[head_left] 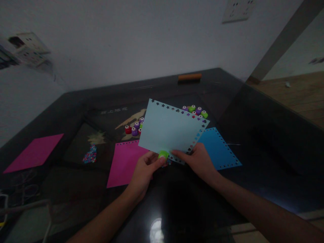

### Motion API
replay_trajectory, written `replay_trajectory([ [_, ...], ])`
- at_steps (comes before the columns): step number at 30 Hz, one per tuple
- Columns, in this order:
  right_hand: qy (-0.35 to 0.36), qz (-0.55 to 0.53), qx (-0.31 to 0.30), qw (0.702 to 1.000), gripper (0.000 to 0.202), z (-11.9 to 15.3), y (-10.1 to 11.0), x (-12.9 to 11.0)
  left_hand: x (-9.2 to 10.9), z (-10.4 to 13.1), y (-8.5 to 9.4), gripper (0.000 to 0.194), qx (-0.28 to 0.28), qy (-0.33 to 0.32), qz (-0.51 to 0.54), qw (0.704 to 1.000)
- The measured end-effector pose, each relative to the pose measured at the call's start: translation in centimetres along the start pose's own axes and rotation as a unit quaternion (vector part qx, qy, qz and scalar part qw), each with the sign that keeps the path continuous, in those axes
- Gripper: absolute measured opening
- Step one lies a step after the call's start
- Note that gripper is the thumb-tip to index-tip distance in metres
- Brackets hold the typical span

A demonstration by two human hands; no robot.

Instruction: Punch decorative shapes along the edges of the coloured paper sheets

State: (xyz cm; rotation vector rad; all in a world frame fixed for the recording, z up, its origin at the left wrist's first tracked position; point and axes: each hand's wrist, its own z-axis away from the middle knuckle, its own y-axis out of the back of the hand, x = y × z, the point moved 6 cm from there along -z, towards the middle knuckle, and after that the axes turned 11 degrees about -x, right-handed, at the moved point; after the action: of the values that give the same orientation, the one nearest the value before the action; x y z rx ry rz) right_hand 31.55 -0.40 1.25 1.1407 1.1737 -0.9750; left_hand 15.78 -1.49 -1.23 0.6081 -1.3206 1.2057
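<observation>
My left hand [145,168] grips a small green craft punch [163,154], thumb on top, at the near edge of a pale blue paper sheet [169,126]. The sheet is held up at a tilt above the table. My right hand [197,160] pinches the same sheet at its near right edge, with the thumb on top. Small shaped holes run along the sheet's far edge, right edge and part of the near edge. Beneath and to the left lies a pink sheet [124,163] with holes along its far edge. A blue sheet [219,148] with punched edges lies to the right.
Several colourful punches [135,130] stand left of the held sheet, and more punches [198,110] stand behind it. A confetti pile [90,155] and another pink sheet [35,152] lie on the left. An orange cylinder [189,77] rests near the wall on the dark glossy table [162,209].
</observation>
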Motion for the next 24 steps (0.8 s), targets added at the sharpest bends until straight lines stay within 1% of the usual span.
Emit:
replay_trajectory([
  [7, 0.008, 0.004, 0.0, 1.0, 0.016, 0.01, -0.02, 0.06, 0.06, 0.04, -0.08, 0.034, 0.001, 0.001, 0.011, 1.0],
  [11, 0.009, 0.001, 0.0, 1.0, 0.017, 0.06, -0.04, 0.02, 0.13, 0.05, -0.1, 0.031, 0.002, 0.006, 0.004, 1.0],
  [15, 0.003, 0.008, 0.001, 1.0, 0.016, 0.05, 0.02, 0.09, 0.1, 0.05, -0.09, 0.029, -0.006, 0.0, 0.001, 1.0],
  [19, 0.013, 0.013, 0.002, 1.0, 0.015, -0.04, 0.03, 0.06, -0.23, -0.03, -0.01, 0.029, -0.017, -0.001, 0.008, 1.0],
  [24, 0.01, 0.014, 0.006, 1.0, 0.019, -0.07, 0.03, 0.16, -0.32, -0.09, 0.12, 0.026, -0.017, -0.005, 0.01, 1.0],
])
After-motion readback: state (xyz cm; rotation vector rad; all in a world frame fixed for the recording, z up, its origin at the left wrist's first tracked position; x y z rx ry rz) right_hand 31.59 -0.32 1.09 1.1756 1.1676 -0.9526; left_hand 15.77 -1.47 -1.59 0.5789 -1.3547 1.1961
